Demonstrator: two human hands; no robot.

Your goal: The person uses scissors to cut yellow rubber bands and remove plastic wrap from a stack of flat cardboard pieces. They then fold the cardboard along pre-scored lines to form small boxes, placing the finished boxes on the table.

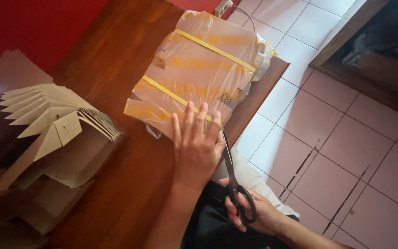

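At the far left of the frame a stack of flat folded cardboard boxes point(47, 133) lies fanned out, its brown flaps spread like a deck of cards, resting on the dark wooden desk point(116, 60). A red wall fills the upper left corner behind it.

In the upper middle of the frame sits a plastic-wrapped bundle point(199, 69) of brown sheets, lying on the desk close to its right edge. Two yellow straps point(215, 50) run across it on a slant, one near the top, one lower down.

Below the bundle, at centre frame, the left hand point(196, 143) lies flat on the bundle's near end. Its grip is released: fingers straight and slightly spread, fingertips point(203, 108) pressing on the plastic at the lower strap, holding nothing.

Just to the right, black scissors point(233, 177) point up toward the bundle's lower right corner, the blade tips close beside the left hand's little finger; whether the blades touch the strap cannot be told. The right hand point(254, 214), at lower centre-right, has its grip clenched through the scissor handles.

The right side of the frame shows pale pink floor tiles point(346, 152), some cracked.
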